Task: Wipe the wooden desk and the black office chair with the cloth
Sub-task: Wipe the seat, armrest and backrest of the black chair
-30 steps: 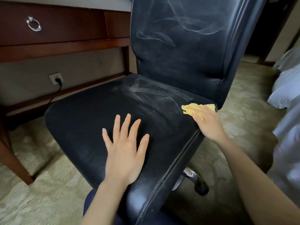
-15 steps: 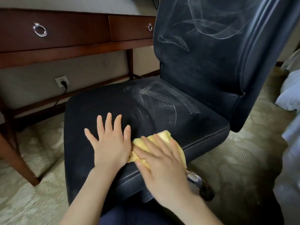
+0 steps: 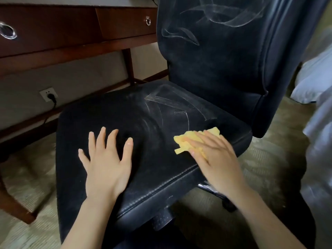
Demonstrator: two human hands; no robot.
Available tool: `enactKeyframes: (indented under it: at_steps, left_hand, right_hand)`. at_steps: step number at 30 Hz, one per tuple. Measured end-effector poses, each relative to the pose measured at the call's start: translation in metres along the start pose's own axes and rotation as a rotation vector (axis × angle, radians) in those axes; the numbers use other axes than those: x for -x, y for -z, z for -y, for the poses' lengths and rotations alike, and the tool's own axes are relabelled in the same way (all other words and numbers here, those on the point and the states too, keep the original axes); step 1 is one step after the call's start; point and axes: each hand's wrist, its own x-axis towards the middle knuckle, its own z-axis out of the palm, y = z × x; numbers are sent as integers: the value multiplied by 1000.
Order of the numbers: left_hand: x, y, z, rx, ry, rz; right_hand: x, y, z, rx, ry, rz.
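On the chair seat, your left hand lies flat, fingers spread; your right hand's straight fingers press the cloth.

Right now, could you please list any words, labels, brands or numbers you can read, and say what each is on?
None: no readable text shows.
The black office chair bears only pale wipe streaks, not letters.
The wall socket and the wooden desk carry no visible marking.

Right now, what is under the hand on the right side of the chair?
A yellow cloth lies under the right hand, pressed flat on the black chair seat. Its crumpled edges poke out past the fingers. The middle of the cloth is covered by the hand.
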Motion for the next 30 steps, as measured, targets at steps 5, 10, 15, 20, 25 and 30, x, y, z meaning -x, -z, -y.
enactKeyframes:
  at_steps: [5, 10, 15, 20, 25, 30]
  left_hand:
    - [-7, 2, 11, 8, -10, -7]
    - [-13, 5, 20, 0, -8, -14]
    - [-14, 4, 24, -15, 6, -21]
    - [-14, 4, 24, -55, 9, 10]
    - [-14, 3, 26, -141, -50, 101]
    - [-11, 8, 27, -123, -208, 147]
  right_hand:
    - [-25, 11, -52, -15, -167, -60]
    - [-63, 18, -70, -4, -231, 60]
    - [-106, 13, -60, 84, -266, 185]
    - [-130, -1, -21, 178, -134, 295]
    - [-93, -20, 56, 256, 283, 225]
    - [-41, -31, 82, 108, 297, 134]
